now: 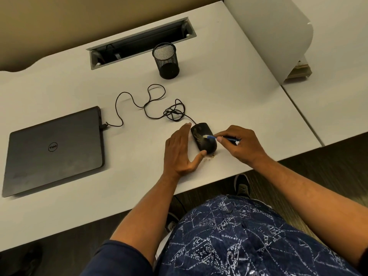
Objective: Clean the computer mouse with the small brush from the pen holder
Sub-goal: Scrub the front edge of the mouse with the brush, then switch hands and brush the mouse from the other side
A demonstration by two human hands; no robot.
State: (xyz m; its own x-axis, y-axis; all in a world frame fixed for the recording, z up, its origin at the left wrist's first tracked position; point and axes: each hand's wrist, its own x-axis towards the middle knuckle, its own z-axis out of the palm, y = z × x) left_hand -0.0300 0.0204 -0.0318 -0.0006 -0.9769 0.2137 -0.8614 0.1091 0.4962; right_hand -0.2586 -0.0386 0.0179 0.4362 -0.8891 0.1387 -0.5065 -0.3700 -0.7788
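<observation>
Left hand (179, 150) lies flat, fingers spread, steadying mouse (203, 138). Right hand (240, 145) pinches brush (213, 137). Mouse: light, smooth, probably slides; brace its sides.

White desk (229, 62), tan wall (59, 20); dark striped floor (328, 166)

Clearance about the grip. The right hand (238, 145) pinches the small brush (221, 138) over the mouse (204, 137). Left of the grip, the left hand (180, 150) lies flat against the mouse, blocking that side. Beyond it, the tangled cable (173, 112) and the pen holder (166, 60) stand in the way. Right of the grip and toward the near edge, the desk (249, 100) lies bare. Loose debris (209, 157) sits just beside the mouse's near end.
</observation>
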